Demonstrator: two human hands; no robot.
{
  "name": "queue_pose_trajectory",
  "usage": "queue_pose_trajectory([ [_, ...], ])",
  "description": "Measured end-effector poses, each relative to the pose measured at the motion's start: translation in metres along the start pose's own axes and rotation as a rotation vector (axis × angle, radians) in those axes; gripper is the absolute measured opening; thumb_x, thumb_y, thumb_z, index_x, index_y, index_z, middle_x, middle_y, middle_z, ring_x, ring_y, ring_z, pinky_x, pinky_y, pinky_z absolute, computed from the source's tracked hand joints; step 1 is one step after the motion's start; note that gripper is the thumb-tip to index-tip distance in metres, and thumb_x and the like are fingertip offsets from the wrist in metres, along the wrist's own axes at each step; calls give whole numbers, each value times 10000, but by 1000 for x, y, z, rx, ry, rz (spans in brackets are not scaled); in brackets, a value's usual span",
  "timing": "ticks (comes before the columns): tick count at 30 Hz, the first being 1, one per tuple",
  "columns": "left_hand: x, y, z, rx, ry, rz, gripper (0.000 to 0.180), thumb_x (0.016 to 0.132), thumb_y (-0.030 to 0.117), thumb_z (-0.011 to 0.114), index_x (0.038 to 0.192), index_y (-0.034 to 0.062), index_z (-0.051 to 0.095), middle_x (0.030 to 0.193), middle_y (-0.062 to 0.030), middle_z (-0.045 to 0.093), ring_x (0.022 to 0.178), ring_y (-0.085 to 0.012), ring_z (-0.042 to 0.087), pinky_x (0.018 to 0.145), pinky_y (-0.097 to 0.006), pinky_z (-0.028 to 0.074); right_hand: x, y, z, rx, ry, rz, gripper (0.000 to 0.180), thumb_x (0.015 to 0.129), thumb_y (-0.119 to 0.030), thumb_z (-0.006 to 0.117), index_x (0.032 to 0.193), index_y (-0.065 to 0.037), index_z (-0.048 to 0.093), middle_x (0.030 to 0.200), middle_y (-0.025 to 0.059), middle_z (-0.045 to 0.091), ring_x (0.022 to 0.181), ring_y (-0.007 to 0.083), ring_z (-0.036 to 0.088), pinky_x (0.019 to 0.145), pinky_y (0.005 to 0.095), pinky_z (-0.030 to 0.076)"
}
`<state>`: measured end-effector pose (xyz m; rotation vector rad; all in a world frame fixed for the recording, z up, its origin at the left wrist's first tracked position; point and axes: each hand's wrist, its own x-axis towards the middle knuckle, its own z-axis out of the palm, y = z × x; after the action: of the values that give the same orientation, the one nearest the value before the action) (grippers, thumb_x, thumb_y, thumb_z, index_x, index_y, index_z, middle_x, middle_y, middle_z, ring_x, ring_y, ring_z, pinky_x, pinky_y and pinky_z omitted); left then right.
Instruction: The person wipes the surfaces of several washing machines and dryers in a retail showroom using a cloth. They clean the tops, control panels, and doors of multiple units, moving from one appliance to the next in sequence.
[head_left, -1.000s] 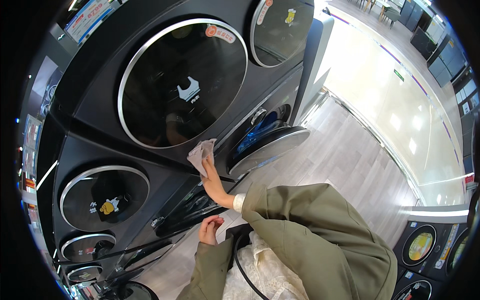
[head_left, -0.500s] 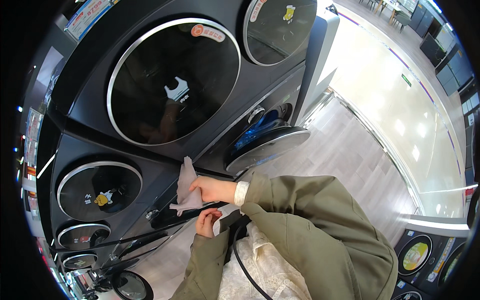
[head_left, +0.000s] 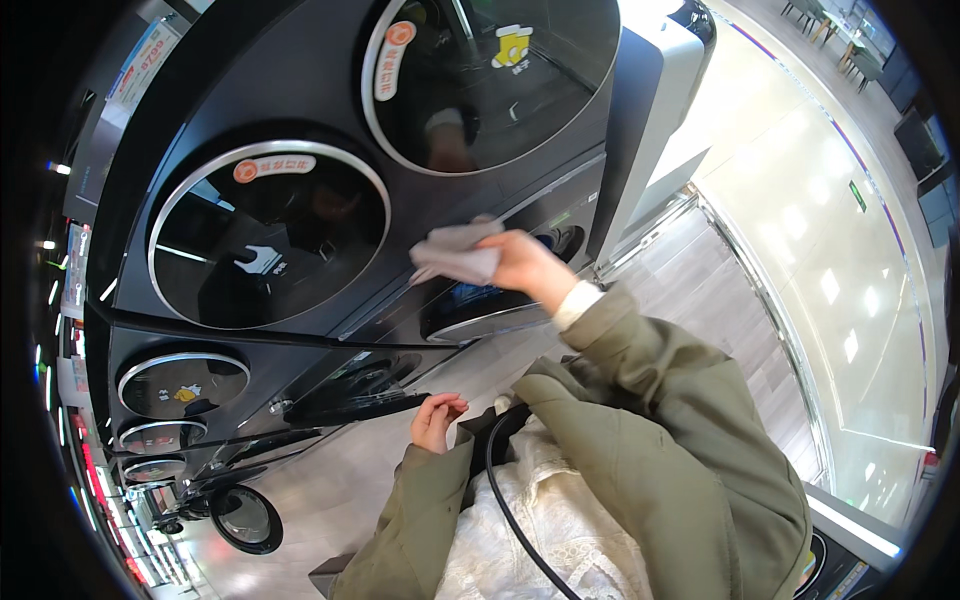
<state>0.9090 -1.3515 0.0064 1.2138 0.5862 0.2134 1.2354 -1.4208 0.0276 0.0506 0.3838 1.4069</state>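
My right hand (head_left: 528,263) grips a pale pinkish-grey cloth (head_left: 458,254), bunched with a loose corner hanging to the left. Hand and cloth are slightly blurred, in front of the dark washing machine, below a round glass door with a yellow sock picture (head_left: 495,90). Left of the cloth is another round dark door, with a white vest picture (head_left: 268,235). Just under the cloth, a lower door (head_left: 490,322) stands ajar, partly covered by my hand. Close to my body, my left hand (head_left: 436,421) is loosely closed, with nothing visible in its curled fingers.
More dark machines with round doors (head_left: 183,386) run off to the left, one with its door swung out (head_left: 246,518). A grey end panel (head_left: 640,120) closes the row on the right. Beyond the wood-look floor (head_left: 715,330) runs a metal strip. A black cable (head_left: 510,510) crosses my front.
My right hand has carried the cloth up and to the right, from the gap between machines to below the sock-picture door. The view has shifted along the row. My left hand stays near my body.
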Motion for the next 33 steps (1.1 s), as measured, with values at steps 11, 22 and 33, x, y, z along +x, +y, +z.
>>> queue_pose_trajectory([
  [11,61,36,65,91,-38,-136,283,944,100,422,1198,17,516,1135,-131,591,1090,-211,556,930,-365,448,-173,-148,8,-212,274,-975,541,827,63,414,1331,88,218,1344,259,349,1272,383,368,1090,478,307],
  [22,224,-6,64,-1003,200,-461,628,946,236,487,1416,22,130,1464,-133,243,1339,-292,287,1102,-480,283,-339,-55,-103,42,421,-1242,511,829,58,363,1329,98,263,1359,267,364,1254,413,389,1060,527,338],
  [33,283,-70,49,-936,298,-334,325,942,322,459,938,15,565,1142,-131,538,1238,-336,374,1077,-536,297,-454,-12,-195,331,679,-1597,408,863,9,396,1258,94,344,1307,231,437,1204,377,447,1036,492,363],
])
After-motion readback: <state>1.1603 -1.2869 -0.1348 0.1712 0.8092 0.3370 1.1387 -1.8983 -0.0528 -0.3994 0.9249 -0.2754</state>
